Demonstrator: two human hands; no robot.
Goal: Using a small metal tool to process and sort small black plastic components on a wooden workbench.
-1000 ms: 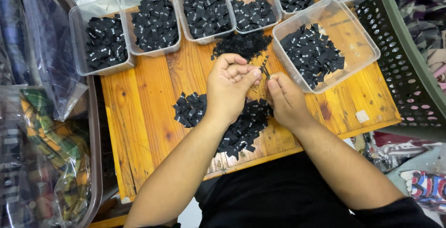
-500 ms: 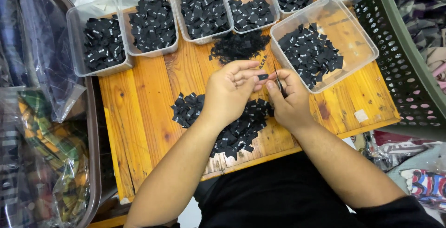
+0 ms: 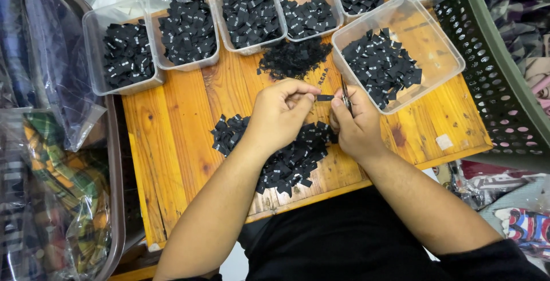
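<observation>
Left hand [image 3: 281,115] curled nearly closed, thumb and forefinger pinching one end of a small black label [image 3: 325,97]. Right hand [image 3: 356,125] closed in a loose fist around small scissors [image 3: 345,93], blades pointing away from the person and sitting at the label's other end; can't tell if the blades are touching it. Label is a short flat black strip, held level between the two hands, just above the wooden counter [image 3: 172,138].

Under the left wrist and between both forearms: loose pile of black labels [image 3: 286,160] with tiny white marks, lying on the counter. Just beyond the fingertips: a darker heap of fine black scraps [image 3: 295,57]. Beyond and to the right of the right hand: clear plastic tub [image 3: 441,46], partly filled with the same labels. Further beyond both hands: row of clear tubs [image 3: 189,29] holding black labels, side by side. Far right of the right hand: green perforated basket [image 3: 492,69]. Far left of the left hand: bagged folded fabric [image 3: 51,183].
</observation>
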